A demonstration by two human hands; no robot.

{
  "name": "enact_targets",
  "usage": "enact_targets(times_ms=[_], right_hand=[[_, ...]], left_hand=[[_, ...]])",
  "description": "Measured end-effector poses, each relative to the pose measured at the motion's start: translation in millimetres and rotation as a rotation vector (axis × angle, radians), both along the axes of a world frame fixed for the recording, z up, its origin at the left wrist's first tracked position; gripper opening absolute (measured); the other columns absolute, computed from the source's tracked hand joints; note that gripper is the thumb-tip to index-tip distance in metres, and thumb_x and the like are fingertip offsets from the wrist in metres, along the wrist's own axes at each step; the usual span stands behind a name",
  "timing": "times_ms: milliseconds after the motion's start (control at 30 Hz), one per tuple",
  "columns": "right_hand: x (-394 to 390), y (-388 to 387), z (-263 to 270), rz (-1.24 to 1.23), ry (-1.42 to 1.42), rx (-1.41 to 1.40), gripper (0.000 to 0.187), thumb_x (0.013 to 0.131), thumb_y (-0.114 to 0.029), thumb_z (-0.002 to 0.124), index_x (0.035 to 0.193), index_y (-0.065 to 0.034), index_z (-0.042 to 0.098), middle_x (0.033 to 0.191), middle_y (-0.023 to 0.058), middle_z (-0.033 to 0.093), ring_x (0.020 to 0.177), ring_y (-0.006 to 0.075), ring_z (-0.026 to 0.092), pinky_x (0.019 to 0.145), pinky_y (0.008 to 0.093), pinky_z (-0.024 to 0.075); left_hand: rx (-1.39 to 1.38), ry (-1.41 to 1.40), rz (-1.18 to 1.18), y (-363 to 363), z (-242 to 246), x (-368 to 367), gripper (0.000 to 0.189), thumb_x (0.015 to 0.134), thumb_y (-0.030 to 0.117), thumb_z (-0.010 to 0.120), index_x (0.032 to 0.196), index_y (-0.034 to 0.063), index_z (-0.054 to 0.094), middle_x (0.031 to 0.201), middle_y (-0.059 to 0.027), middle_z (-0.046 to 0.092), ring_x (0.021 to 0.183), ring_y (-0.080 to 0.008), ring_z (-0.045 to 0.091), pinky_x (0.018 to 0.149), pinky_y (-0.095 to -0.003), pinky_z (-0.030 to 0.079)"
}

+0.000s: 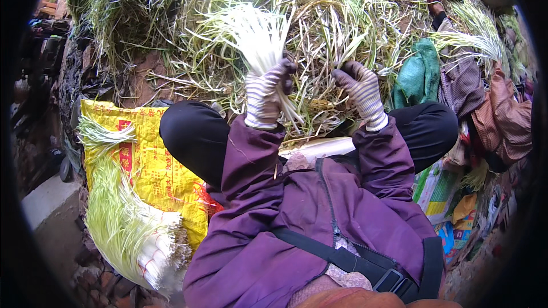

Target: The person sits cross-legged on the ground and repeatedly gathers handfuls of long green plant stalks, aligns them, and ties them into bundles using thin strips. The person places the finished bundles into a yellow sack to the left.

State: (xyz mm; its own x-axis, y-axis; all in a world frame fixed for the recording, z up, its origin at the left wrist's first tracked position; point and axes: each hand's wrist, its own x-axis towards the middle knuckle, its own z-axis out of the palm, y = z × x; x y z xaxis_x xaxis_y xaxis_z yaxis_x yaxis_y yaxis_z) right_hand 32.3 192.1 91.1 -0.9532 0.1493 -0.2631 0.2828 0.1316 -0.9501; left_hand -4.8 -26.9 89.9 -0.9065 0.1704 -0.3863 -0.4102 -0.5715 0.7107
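Observation:
My left hand [267,92], in a striped glove with dark fingers, grips a bunch of pale blanched chives [261,36]. Their white stalks poke out below the fist, and the thin leaves fan away from me. To the right, my gloved right hand [359,90] has its thumb and fingertips pinched at the lower end of a few pale green leaves [351,49]. Those leaves overlap the litter behind, so their full length is hard to make out. Both hands are above a heap of loose trimmed leaves and straw [317,17], between my bent knees.
On a yellow woven sack [154,158] at my left lie tied chive bundles [158,239] and a smaller bunch [107,134]. A green sack [417,72] sits beyond my right knee. Close by, another person's sleeve [505,115] and a chive bunch [475,42] show at the right.

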Motion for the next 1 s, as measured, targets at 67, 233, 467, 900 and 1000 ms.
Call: enact_targets(times_ms=[67,233,467,900,1000], right_hand=[[2,-10,-1,0.022,0.023,0.048,0.028,0.084,-0.020,0.072,0.097,0.0026,0.064,0.078,-0.0001,0.063,0.070,0.0061,0.054,0.063,0.0217,0.0455],[1,-23,5,0.069,0.043,0.028,0.025,0.085,-0.018,0.071,0.095,0.0043,0.064,0.075,0.0031,0.064,0.067,0.0061,0.053,0.060,0.0233,0.0461],[4,-37,-14,0.214,0.261,0.238,0.014,0.083,-0.008,0.070,0.092,0.0016,0.067,0.073,0.0043,0.065,0.070,0.0067,0.056,0.063,0.0242,0.0472],[8,-62,-29,-0.145,0.513,0.128,0.010,0.080,-0.002,0.070,0.087,0.0028,0.067,0.077,0.0093,0.067,0.067,0.0151,0.063,0.065,0.0268,0.0505],[6,-56,-18,-0.071,0.700,0.370,0.010,0.077,-0.002,0.070,0.086,-0.0001,0.066,0.072,0.0122,0.064,0.062,0.0236,0.064,0.059,0.0311,0.0504]], left_hand=[[-0.059,0.022,-0.030,7,-10,0,0.021,0.084,0.015,0.070,0.096,-0.0002,0.062,0.068,-0.0039,0.062,0.048,-0.0092,0.052,0.043,-0.0206,0.040],[-0.044,-0.028,-0.104,27,-13,4,0.024,0.075,0.007,0.078,0.097,0.0016,0.067,0.070,-0.0013,0.064,0.052,-0.0082,0.053,0.046,-0.0203,0.041],[-0.025,0.012,-0.068,35,-23,3,0.021,0.075,0.000,0.075,0.093,0.0010,0.066,0.079,-0.0030,0.066,0.065,-0.0106,0.061,0.059,-0.0211,0.048],[0.048,-0.141,0.144,45,-24,2,0.020,0.076,0.002,0.074,0.094,0.0015,0.064,0.070,-0.0034,0.064,0.053,-0.0094,0.057,0.045,-0.0188,0.043],[0.058,-0.189,0.113,42,-19,1,0.016,0.077,0.004,0.074,0.091,0.0002,0.066,0.067,-0.0017,0.061,0.050,-0.0080,0.053,0.044,-0.0188,0.041]])
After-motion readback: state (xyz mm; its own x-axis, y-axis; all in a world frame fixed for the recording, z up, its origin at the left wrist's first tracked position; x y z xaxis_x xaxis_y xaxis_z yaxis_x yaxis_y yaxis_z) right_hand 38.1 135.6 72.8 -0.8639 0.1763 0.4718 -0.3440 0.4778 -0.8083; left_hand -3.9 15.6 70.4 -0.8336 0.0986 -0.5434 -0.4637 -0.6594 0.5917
